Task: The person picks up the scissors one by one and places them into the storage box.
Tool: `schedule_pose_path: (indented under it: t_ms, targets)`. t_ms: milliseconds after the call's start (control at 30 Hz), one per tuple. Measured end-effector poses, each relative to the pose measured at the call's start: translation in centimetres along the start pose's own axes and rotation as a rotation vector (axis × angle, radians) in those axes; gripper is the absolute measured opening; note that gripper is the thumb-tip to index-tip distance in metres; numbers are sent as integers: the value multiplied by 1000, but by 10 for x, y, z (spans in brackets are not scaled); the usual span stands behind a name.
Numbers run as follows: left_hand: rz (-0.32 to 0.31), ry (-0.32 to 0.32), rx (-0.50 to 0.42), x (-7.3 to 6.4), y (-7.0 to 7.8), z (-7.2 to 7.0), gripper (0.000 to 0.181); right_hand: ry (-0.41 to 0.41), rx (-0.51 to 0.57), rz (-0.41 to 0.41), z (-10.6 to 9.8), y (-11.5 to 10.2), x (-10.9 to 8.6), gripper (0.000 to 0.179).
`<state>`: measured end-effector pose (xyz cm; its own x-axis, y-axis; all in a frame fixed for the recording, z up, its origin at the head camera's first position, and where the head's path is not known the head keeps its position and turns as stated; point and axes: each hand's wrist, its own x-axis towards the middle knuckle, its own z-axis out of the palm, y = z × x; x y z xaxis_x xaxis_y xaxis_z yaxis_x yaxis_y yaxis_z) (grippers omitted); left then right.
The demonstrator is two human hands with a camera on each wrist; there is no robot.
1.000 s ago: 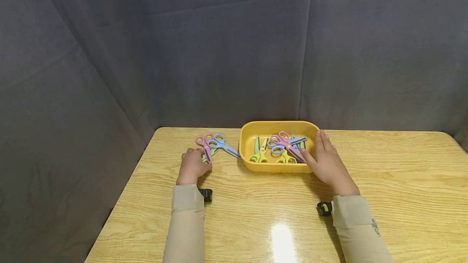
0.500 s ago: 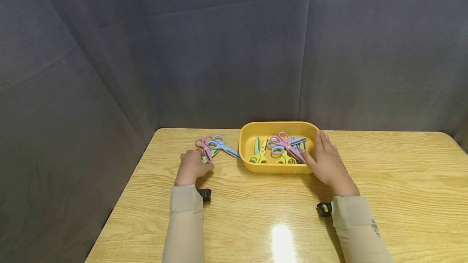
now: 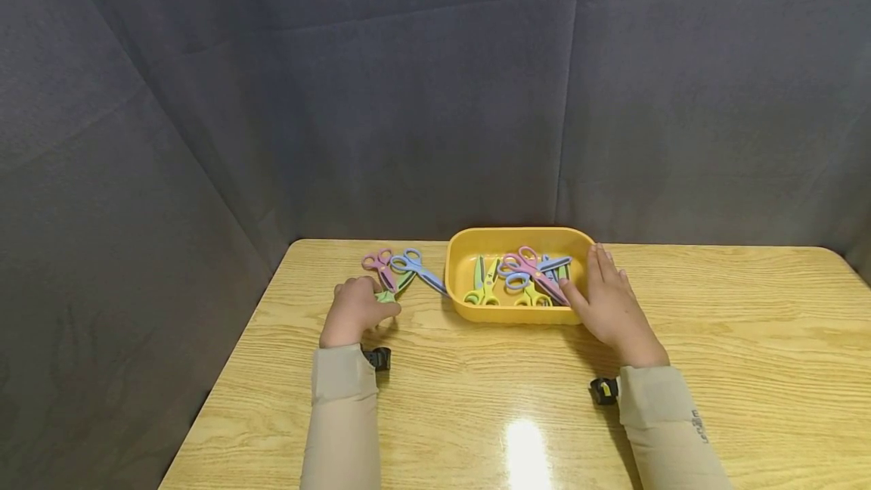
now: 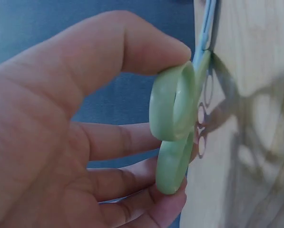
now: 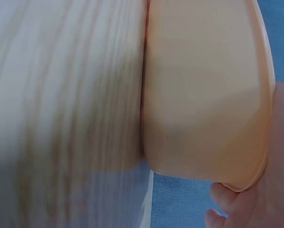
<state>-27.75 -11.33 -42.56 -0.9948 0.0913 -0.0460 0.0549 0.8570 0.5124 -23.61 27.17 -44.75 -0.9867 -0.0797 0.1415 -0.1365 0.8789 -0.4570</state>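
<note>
My left hand (image 3: 354, 312) pinches the handle loops of green scissors (image 4: 168, 107) between thumb and fingers. Their blades point away from the palm, low over the table, and overlap the blue scissors in the left wrist view. Beyond that hand lie pink scissors (image 3: 388, 279) and blue scissors (image 3: 430, 278). My right hand (image 3: 607, 312) grips the right end of a yellow bin (image 3: 517, 315), thumb over the rim and fingers along the outside. The bin's outer wall (image 5: 203, 85) fills much of the right wrist view.
Inside the bin lie several scissors, among them a pink pair (image 3: 540, 276) and yellow-green pairs (image 3: 488, 286). A wood-grain table (image 3: 442, 399) carries everything. Behind its far edge hangs a dark grey cloth (image 3: 435, 112).
My left hand has drawn slightly left and back, bringing the green scissors out from under the pink ones. The pink and blue scissors have shifted a little. My right hand stays on the bin.
</note>
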Motion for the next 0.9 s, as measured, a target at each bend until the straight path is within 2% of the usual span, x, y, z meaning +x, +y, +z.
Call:
schedule_pose_path:
  t_ms: [433,600,767,900]
  targets:
    - [17,25,43,-7,5,-13,28,5,1,1,1,1,0,87]
    - [12,35,9,-11,10,-17,25,2,6,4,0,0,1,88]
    - [23,36,-14,-15,15,-21,37,-2,0,6,0,-1,0,88]
    - [45,64,-26,-16,16,-21,30,-3,2,3,0,-1,0,87]
